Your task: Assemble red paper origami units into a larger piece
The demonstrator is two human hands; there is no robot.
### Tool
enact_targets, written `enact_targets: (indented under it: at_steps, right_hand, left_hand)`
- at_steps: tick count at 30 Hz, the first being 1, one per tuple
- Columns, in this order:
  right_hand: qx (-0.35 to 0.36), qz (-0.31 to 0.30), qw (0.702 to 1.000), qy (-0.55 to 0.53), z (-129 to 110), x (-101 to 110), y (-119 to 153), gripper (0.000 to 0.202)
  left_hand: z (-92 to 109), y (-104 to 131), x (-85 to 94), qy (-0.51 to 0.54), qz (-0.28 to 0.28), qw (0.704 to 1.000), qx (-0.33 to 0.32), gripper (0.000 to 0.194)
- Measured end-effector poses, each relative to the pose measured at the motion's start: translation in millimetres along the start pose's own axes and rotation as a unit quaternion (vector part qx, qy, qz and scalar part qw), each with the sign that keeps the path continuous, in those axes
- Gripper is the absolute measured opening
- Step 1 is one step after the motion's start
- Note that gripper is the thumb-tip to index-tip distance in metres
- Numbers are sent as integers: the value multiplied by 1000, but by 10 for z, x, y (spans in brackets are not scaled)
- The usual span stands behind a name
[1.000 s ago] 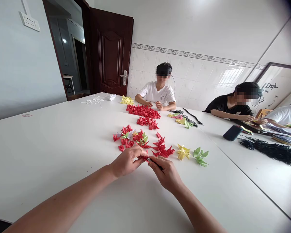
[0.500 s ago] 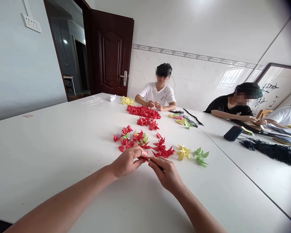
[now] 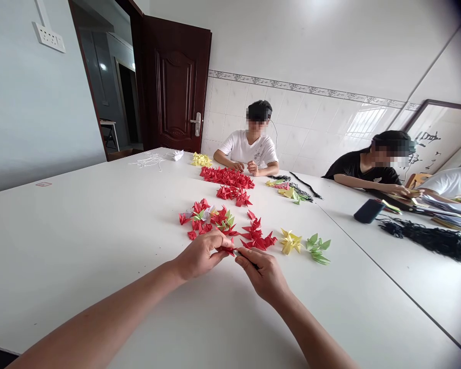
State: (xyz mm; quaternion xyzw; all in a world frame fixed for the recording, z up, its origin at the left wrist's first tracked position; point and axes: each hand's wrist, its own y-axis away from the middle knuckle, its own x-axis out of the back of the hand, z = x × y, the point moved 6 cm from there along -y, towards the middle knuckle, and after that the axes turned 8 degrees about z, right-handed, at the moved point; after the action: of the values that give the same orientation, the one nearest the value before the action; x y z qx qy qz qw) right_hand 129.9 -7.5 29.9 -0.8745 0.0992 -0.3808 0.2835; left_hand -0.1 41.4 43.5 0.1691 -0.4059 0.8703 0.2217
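My left hand point(image 3: 203, 254) pinches a small red folded paper piece point(image 3: 228, 250) near the middle of the white table point(image 3: 100, 225). Closed round a slim dark tool with a metal tip point(image 3: 236, 252), my right hand point(image 3: 264, 271) has that tip against or very near the red paper; exact contact is too small to tell. Just beyond my hands lie red paper cranes point(image 3: 258, 238) and a mixed cluster point(image 3: 205, 215) of red, white and green ones. Yellow cranes point(image 3: 291, 242) and green cranes point(image 3: 318, 248) lie to the right.
Farther back are more red cranes point(image 3: 226, 177), a yellow pile point(image 3: 202, 159), white strings point(image 3: 148, 160) and black-tasselled cranes point(image 3: 292, 190). A dark box-like object point(image 3: 369, 210) and black cords point(image 3: 430, 240) lie right. Three people sit around the table.
My hands stay almost in place, with the red paper tilted slightly and the metal tip showing more. The hands of the person opposite have moved slightly apart.
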Motion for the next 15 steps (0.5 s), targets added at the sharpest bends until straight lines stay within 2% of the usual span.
enact_targets:
  at_steps: [5,8,11,15]
  right_hand:
    - [-8,-4,1000,-4,13,24,-4,30]
    - [-24,18,999,-24,26,69,-9,25]
    - [-45,42,997,-50,51,81,-6,25]
    - [-37,38,998,-46,44,6,15,20]
  left_hand:
    - [-5,-5,-6,11,-4,1000,16,14]
    - [-20,0,-12,9,-7,999,50,13]
    - [-22,22,-54,-4,-39,996,82,16]
    - [-10,63,-114,-5,-78,993,94,20]
